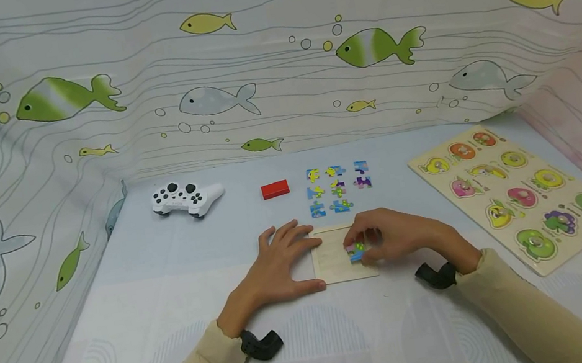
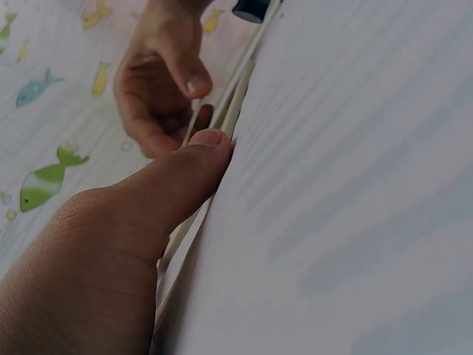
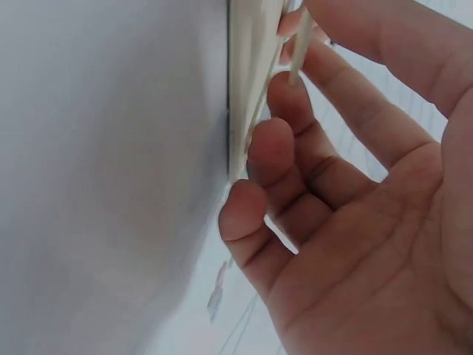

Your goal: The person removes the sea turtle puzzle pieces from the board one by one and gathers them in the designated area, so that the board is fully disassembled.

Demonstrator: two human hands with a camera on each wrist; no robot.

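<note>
A pale wooden puzzle tray (image 1: 333, 266) lies flat on the table between the two hands. My right hand (image 1: 397, 233) pinches a colourful jigsaw piece (image 1: 356, 252) between thumb and fingers over the tray's right half; the right wrist view shows the piece edge-on as a thin strip (image 3: 301, 48). My left hand (image 1: 279, 265) is spread at the tray's left side, its thumb (image 2: 211, 155) on the near left corner and its fingers toward the far left corner. Beyond the tray, several loose jigsaw pieces (image 1: 337, 188) lie in rows.
A red block (image 1: 275, 189) lies left of the loose pieces, with a white game controller (image 1: 187, 199) farther left. On the right is a large wooden fruit puzzle board (image 1: 499, 175). A fish-print curtain (image 1: 272, 52) hangs behind and beside the table.
</note>
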